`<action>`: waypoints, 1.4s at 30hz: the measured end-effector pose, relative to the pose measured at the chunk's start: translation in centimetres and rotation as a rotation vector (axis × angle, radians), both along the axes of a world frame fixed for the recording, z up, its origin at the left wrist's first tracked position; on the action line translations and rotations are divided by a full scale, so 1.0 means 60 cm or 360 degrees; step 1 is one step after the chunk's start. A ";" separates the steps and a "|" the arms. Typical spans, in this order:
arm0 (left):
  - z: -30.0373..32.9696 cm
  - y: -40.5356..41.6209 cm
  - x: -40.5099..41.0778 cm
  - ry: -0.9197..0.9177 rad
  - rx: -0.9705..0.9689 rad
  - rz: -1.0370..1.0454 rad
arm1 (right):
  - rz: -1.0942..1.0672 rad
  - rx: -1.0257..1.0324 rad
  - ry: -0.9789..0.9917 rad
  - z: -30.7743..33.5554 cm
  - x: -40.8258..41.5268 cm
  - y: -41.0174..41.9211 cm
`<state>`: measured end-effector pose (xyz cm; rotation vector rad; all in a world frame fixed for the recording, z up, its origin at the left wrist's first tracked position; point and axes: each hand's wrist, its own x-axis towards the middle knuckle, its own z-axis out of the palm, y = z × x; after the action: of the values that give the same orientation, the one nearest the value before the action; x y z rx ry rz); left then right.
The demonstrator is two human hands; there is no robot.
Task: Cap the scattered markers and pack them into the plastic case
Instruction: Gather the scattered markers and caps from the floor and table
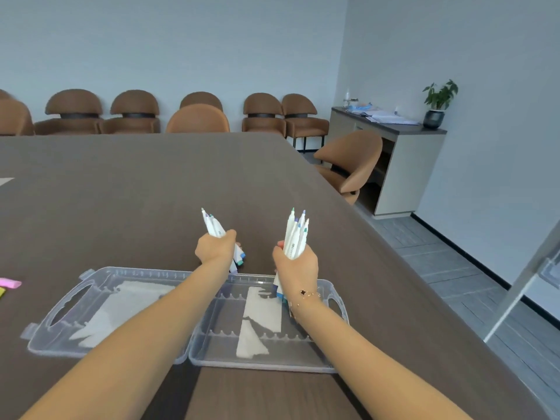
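Open plastic case point(303, 363) lying flat on the brown table point(151, 192), both halves face up; all positions below are given relative to this case. The left hand point(213, 247), just beyond the far rim near the hinge line, is closed in a fist around a bundle of markers point(213, 227). Their uncapped tips point up and away, and the capped coloured ends hang below the fist toward the table. The right hand point(295, 262), above the far edge of the right-hand half, is likewise clenched around a second bundle point(295, 231), tips upward, lower ends dipping over the slotted tray. Fingers of both hands are pressed together about the barrels; no finger is spread.

Holding the markers upright, tips away from skin and case, probably keeps wet nibs from marking anything while the pens are gathered. The case sits directly under the forearms, so that capped pens could be lowered straight into its ribbed slots. No loose caps are discernible. Both halves appear to hold no markers, only white sheets. Pink and yellow items point(9, 284) lie well to the left of the case.
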<state>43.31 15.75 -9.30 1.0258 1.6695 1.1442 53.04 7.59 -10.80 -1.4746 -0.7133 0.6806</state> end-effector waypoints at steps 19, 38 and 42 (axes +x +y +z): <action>0.012 -0.008 -0.010 0.0937 -0.0200 -0.0649 | 0.0494 -0.0967 -0.0934 0.040 0.040 0.066; 0.009 0.008 -0.040 0.1026 -0.0103 -0.0649 | 0.0590 -0.0974 -0.1485 0.028 0.049 0.101; 0.005 0.015 -0.057 0.1011 -0.0074 -0.0606 | 0.0759 -0.0861 -0.1661 0.042 0.074 0.086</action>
<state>39.89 16.64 -9.02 1.7100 1.8401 0.5491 57.48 12.73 -8.26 -2.1943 -1.8256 0.4221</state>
